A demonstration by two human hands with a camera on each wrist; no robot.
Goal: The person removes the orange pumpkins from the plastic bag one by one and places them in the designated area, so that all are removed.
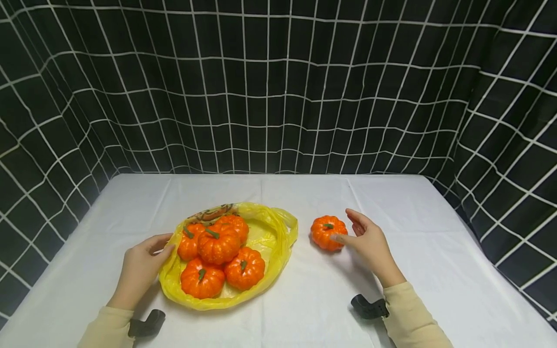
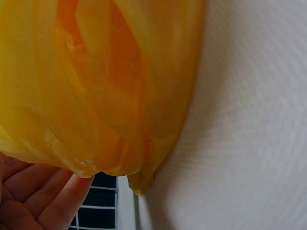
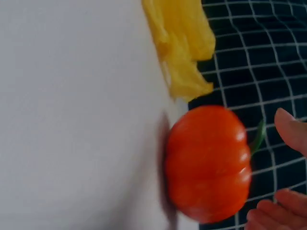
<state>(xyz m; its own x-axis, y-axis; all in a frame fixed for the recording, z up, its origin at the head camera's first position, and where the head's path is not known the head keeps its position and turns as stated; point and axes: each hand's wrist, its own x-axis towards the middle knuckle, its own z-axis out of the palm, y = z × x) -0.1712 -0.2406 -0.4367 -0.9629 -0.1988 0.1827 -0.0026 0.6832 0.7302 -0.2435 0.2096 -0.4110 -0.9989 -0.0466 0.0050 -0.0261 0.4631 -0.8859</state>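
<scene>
A yellow plastic bag (image 1: 278,270) lies spread at its mouth on the table, with several orange pumpkins (image 1: 219,244) with green stems inside. My left hand (image 1: 141,266) is at its left rim, thumb and index finger coming together on the thin plastic. In the left wrist view the bag (image 2: 110,96) covers part of that hand, while the other fingers (image 2: 60,201) extend fairly straight. One more pumpkin (image 1: 324,233) sits outside, right of the bag. Around its right side my right hand (image 1: 370,244) is spread, thumb over the pumpkin's edge in the head view; the right wrist view shows a gap between them.
A white cloth (image 1: 304,309) covers the table. Black curtains with a white grid (image 1: 278,96) stand behind it and along both sides. Each wrist wears a black camera mount (image 1: 369,307). A bag handle (image 1: 287,224) sticks out toward the lone pumpkin.
</scene>
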